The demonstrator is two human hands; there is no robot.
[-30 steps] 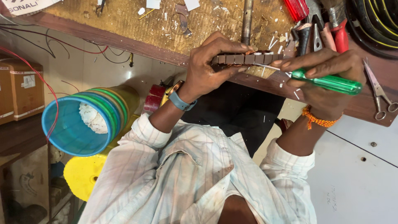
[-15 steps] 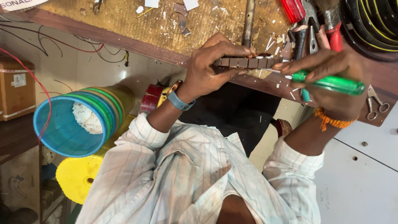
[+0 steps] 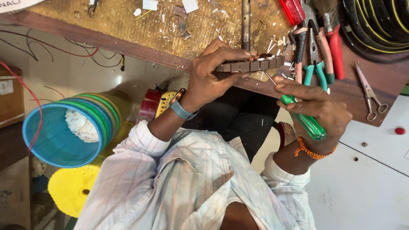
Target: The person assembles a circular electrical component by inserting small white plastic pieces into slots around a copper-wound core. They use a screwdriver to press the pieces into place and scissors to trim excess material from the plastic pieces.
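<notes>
head view: the left hand [image 3: 211, 79], in the middle of the frame, has its fingers curled around a dark brown segmented strip [image 3: 249, 65], gripping it by its left end so it lies level along the edge of the wooden workbench [image 3: 128, 25]. the right hand [image 3: 317, 110], right of centre, is closed round the green handle of a screwdriver [image 3: 303, 119], with the thin metal shaft running up and left so the tip sits just under the strip.

at the left of the frame a stack of plastic cups [image 3: 70, 127], blue outermost with green and yellow rims behind it, lies on its side with its mouth toward the camera; a crumpled white wad [image 3: 81, 125] sits inside. below it is a yellow round spool [image 3: 70, 189]. a brown cardboard box [image 3: 10, 96] stands at the far left edge; its contents cannot be seen.

along the upper right of the bench lie pliers with teal grips [image 3: 317, 64], a red-handled tool [image 3: 292, 10] and small scissors [image 3: 368, 91]. coiled black and yellow cable [image 3: 379, 21] fills the top right corner.
</notes>
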